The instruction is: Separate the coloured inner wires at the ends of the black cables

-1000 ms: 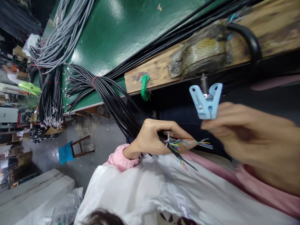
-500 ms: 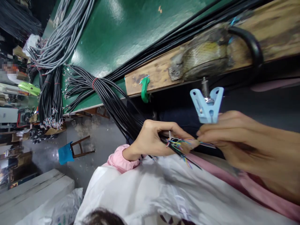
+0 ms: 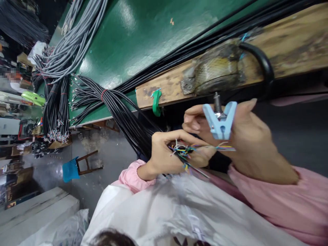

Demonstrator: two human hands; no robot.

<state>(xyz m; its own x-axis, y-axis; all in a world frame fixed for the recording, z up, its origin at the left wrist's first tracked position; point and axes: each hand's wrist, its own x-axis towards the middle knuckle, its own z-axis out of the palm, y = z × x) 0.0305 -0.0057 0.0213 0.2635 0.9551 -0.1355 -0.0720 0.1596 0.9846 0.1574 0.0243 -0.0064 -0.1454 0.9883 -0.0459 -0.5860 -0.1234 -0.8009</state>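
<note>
My left hand [image 3: 176, 152] is closed on black cables. Thin coloured wires [image 3: 183, 150] fan out from the stripped cable ends over its fingers. Past its fingertips, a small bunch of wire ends [image 3: 225, 147] sticks out to the right. Just behind a light blue clip [image 3: 221, 123] is my right hand [image 3: 252, 140], slightly blurred, its thumb raised away from loosely bent fingers. I see nothing in it, though the clip covers part of the hand. The clip sits on the metal shaft of a tape-wrapped motor [image 3: 217, 70].
The motor is mounted on a wooden board [image 3: 169, 85] along the green table [image 3: 143, 37]. A green hook-like piece [image 3: 156, 102] hangs from the board. A tied black cable bundle [image 3: 115, 106] droops over the table edge. Grey cables [image 3: 74, 44] and a blue stool [image 3: 70, 169] are at left.
My right hand has left the wires at my left fingertips and turned, rising behind the clip with its thumb apart. My left hand keeps hold of the cables; the view has shifted slightly.
</note>
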